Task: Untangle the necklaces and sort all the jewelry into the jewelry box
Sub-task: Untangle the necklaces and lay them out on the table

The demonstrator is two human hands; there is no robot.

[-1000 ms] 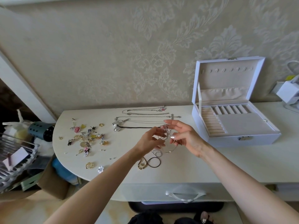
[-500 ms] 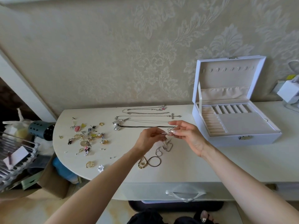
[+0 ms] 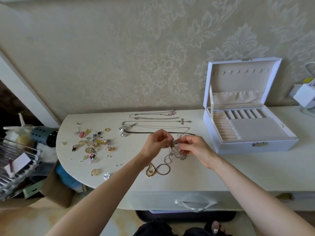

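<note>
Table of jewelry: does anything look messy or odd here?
Yes. A knot of silver chains hangs snarled between the left hand and right hand, both pinching it. Small earrings and rings lie strewn in a loose heap at the left end of the table, while the open jewelry box looks empty.

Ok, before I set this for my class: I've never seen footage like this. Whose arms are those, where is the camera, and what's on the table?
There is no machine here: a person wears one wide-angle camera on the head, looking down, so the arms are their own. The left hand and right hand both pinch a tangle of silver chains over the white table. Behind them lie several necklaces laid out straight; to the left is a scatter of rings and small pieces. An open white jewelry box stands at the right.
</note>
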